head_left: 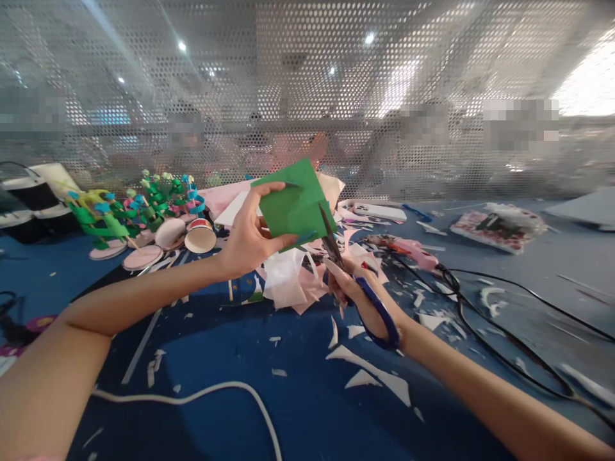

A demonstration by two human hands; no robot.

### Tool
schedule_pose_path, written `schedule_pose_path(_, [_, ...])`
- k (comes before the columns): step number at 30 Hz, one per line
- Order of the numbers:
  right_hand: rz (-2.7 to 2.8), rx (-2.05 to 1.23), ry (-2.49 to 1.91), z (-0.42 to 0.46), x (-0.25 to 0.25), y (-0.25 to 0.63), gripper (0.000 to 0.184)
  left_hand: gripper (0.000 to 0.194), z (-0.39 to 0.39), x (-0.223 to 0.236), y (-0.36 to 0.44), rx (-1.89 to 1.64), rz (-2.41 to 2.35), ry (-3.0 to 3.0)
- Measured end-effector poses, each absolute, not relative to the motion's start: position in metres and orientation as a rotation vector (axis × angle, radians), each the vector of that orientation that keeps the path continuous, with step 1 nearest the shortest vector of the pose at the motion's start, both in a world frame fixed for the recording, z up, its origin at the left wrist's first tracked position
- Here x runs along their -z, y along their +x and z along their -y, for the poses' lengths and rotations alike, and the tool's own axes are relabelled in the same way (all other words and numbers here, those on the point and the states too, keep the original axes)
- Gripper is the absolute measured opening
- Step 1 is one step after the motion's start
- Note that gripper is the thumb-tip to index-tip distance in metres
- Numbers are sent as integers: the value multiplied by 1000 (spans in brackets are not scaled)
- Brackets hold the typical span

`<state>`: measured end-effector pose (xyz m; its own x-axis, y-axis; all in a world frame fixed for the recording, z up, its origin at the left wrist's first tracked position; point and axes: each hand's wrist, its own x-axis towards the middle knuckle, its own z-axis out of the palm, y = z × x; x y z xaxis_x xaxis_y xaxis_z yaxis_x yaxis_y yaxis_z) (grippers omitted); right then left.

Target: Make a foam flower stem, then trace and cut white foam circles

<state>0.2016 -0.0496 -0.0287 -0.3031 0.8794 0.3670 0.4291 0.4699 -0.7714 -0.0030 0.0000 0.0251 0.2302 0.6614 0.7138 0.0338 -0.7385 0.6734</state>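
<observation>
A sheet of green paper (293, 205) is pinched between the thumb and fingers of my left hand (247, 234), held up above the table. My right hand (358, 288) grips a pair of scissors (368, 298) with dark blue handles. The scissor blades point up and left, and they lie at the paper's right edge, where a narrow flap stands off from the sheet. Beneath both hands, white and pink paper scraps (286, 282) are piled on the blue table.
Curled-paper flower models (163, 192) on round bases stand at the left. A pink glue gun (418, 255) with a black cord lies at the right, near a phone (379, 212). A white cable (216, 386) crosses the front. Behind rises a perforated metal screen (288, 83).
</observation>
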Motion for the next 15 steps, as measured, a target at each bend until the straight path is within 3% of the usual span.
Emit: schedule_pose_path(15, [1961, -698, -1110, 56, 22, 201, 33, 67, 3, -23, -3, -1567, -632, 2004])
